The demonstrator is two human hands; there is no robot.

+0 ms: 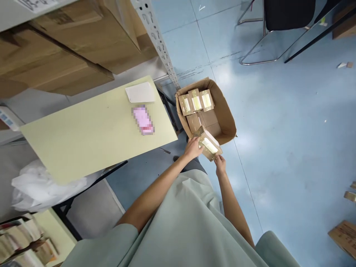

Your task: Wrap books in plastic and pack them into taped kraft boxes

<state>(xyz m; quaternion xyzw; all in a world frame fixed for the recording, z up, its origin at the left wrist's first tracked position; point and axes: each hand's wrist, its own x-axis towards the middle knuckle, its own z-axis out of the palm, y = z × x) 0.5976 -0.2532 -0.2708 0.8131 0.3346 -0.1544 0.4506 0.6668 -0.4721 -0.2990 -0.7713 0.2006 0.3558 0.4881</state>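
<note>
Left hand (pixel 193 149) and right hand (pixel 220 165) hold small taped carton (pixel 211 147), tilted, over near edge of open cardboard box (pixel 227 124). Inside box: three labelled cartons (pixel 196 101) in row at far side. Box stands on blue floor (pixel 278 141), near pale-yellow tabletop (pixel 91 137). On tabletop: white flat object (pixel 141 92), pixelated pink object (pixel 143 120). Black-seated chair (pixel 289 14) at upper right.

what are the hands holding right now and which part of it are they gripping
A small cardboard box, held between both hands: the left hand at its left end, the right hand at its near right corner.
</note>
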